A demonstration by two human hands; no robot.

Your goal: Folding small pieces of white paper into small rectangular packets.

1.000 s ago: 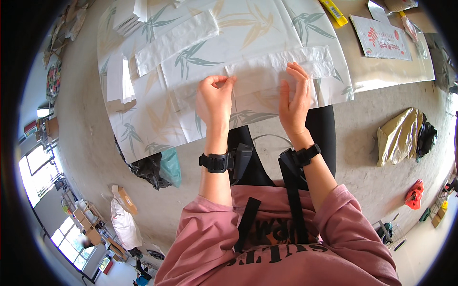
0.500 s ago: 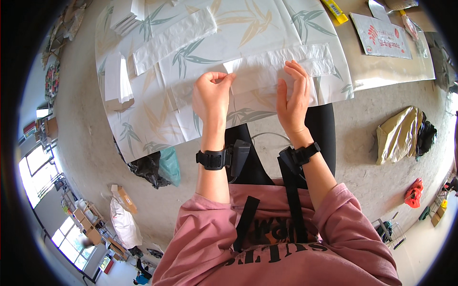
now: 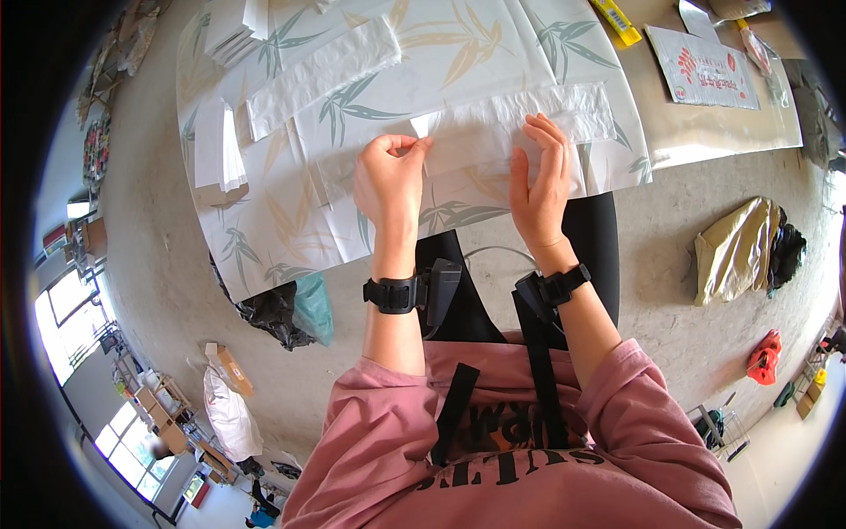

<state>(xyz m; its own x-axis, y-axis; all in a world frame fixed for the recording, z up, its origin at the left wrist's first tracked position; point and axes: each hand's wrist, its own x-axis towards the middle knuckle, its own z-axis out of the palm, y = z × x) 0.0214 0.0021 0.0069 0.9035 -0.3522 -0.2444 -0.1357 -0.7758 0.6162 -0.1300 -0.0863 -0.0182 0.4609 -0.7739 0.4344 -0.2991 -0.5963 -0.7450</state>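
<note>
Plastic, pretty sure: spotted a long, crinkly whitish sleeve point(image 3: 480, 132) lying along the near side of the leaf-print table point(image 3: 476, 70), running from the left hand point(image 3: 390, 181) to just past the right hand point(image 3: 542, 189). Had the left grip pinched, thumb against forefinger, right at the sleeve's left end. Kept the right grip slack and clasped around nothing, with fingers over the sleeve; couldn't tell about actual pressing. As for changes, noticed a bright white corner point(image 3: 425, 125) poking out by the left fingertips, way less obvious a second ago. Saw barely any shift otherwise, maybe a tiny drift leftward on the left side. Probably meant fine fiddling at that one end, with no letting go yet. Also clocked a second sleeve point(image 3: 326, 75) and a stack of thin white pieces point(image 3: 211, 145) farther left, both untouched.
</note>
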